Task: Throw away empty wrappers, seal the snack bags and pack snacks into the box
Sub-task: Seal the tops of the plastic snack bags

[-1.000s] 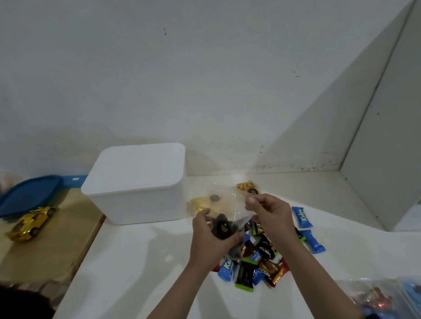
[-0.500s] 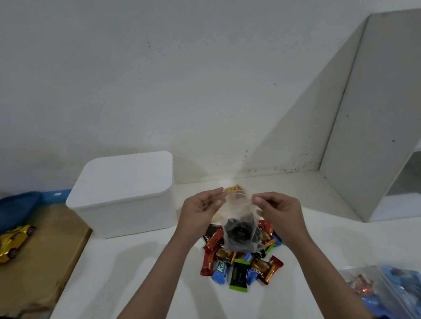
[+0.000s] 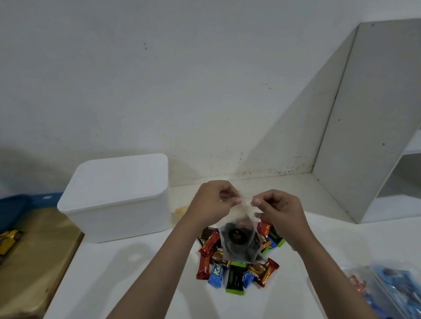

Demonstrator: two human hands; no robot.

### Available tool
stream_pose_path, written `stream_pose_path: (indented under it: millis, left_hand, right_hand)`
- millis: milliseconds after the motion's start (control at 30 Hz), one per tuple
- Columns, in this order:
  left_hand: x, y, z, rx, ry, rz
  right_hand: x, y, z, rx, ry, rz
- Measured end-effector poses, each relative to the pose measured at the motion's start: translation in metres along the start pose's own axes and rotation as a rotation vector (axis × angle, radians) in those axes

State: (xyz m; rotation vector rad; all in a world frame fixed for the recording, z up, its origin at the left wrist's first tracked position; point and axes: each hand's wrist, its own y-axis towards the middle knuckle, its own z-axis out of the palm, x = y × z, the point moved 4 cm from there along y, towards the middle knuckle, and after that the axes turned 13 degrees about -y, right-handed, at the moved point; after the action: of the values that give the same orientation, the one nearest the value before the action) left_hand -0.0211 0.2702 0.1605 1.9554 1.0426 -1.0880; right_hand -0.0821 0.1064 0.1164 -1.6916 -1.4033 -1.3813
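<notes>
A clear plastic snack bag [image 3: 239, 241] with dark round snacks in it hangs upright above the white table. My left hand [image 3: 211, 203] pinches the left end of its top strip. My right hand [image 3: 279, 210] pinches the right end. Beneath the bag lies a heap of wrapped snack bars [image 3: 233, 271] in red, blue, green and orange. The white box [image 3: 118, 197] stands at the back left with its lid on.
A clear bag of snacks [image 3: 395, 293] lies at the right front edge. A yellowish snack [image 3: 180, 211] shows beside the box. Left of the table, a wooden surface [image 3: 36, 263] carries a yellow toy car [image 3: 2, 244] and a blue lid [image 3: 6, 215]. A white shelf unit [image 3: 384, 124] stands at the right.
The bag went from tilted in front of the box to hanging upright. Both hands moved up to its top strip, and their fingertips have drawn closer together along it.
</notes>
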Motion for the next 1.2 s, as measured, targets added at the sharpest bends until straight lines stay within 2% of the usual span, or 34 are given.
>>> stream_pose_path:
  millis: [233, 667, 900, 1200]
  left_hand:
    - [-0.003, 0.001, -0.003, 0.017, -0.027, 0.013]
    - [-0.014, 0.007, 0.005, -0.010, 0.021, 0.043]
    - [-0.023, 0.004, 0.005, 0.001, 0.028, 0.077]
    - [-0.032, -0.006, -0.003, -0.071, 0.042, 0.152]
  right_hand:
    - [0.010, 0.002, 0.000, -0.033, -0.074, -0.074]
    - [0.035, -0.001, -0.005, -0.131, -0.012, -0.157]
    - [0.041, -0.004, -0.004, -0.093, 0.006, -0.168]
    - [0.042, -0.006, 0.002, -0.011, 0.027, -0.146]
